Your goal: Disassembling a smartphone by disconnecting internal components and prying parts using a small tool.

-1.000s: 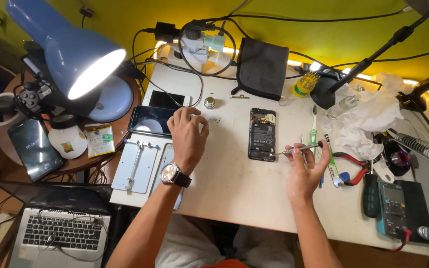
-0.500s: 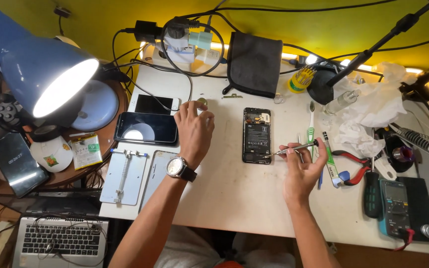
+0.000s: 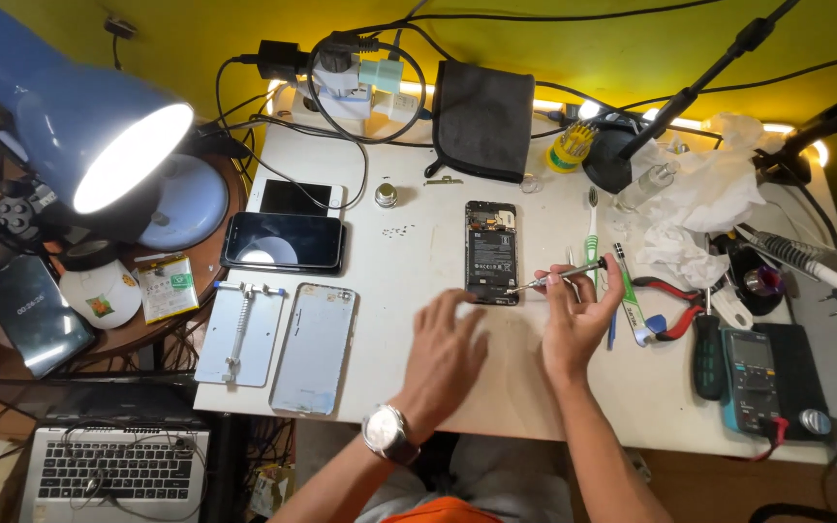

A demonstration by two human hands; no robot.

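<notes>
An opened phone [image 3: 491,251] lies back-up on the white table [image 3: 418,387], its battery and boards exposed. My right hand [image 3: 576,315] holds a small screwdriver [image 3: 556,279] whose tip points at the phone's lower right corner. My left hand [image 3: 446,353], with a wristwatch, hovers blurred over the table below and left of the phone, fingers spread, holding nothing that I can see. Several tiny screws [image 3: 397,232] lie left of the phone.
A silver back cover [image 3: 315,347] and a metal holder plate [image 3: 241,332] lie at front left. Two phones [image 3: 284,241] sit behind them. A blue lamp [image 3: 70,126] shines at left. Red-handled pliers [image 3: 675,308], a multimeter [image 3: 754,378], crumpled tissue [image 3: 704,203] and a dark pouch [image 3: 484,119] crowd the right and back.
My left hand has drawn back from the far left of the table, near the small round tin, toward the front centre. The right hand keeps the screwdriver at the phone.
</notes>
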